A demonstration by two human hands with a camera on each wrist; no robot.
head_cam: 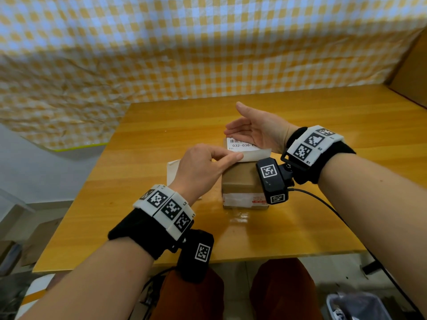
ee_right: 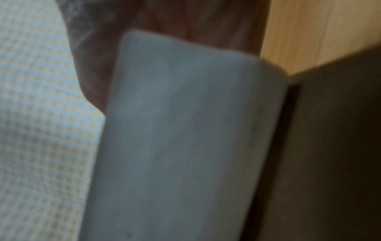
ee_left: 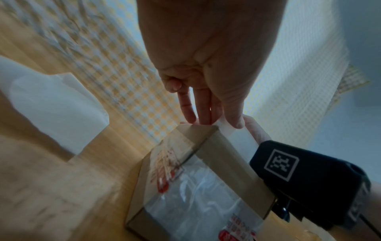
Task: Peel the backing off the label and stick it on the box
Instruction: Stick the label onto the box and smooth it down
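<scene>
A small cardboard box (head_cam: 241, 184) with clear tape stands in the middle of the wooden table (head_cam: 300, 227). Over its top lies a white label (head_cam: 240, 145) printed with a barcode and "032-038". My left hand (head_cam: 235, 157) pinches the label's near edge, which is lifted off the box top. My right hand (head_cam: 238, 125) lies flat, fingers straight, on the label's far part. The left wrist view shows thumb and fingers holding the label (ee_left: 233, 135) at the box (ee_left: 206, 187) corner. The label's blank underside (ee_right: 185, 130) fills the right wrist view, with the box (ee_right: 329, 146) beside it.
The peeled backing sheet (head_cam: 172, 170) lies on the table left of the box, also visible as a pale sheet (ee_left: 53, 106). A yellow-and-white checked cloth (head_cam: 208, 47) hangs behind. A large cardboard box (head_cam: 413, 72) stands at the back right. A cable (head_cam: 323, 204) trails from the right wrist camera.
</scene>
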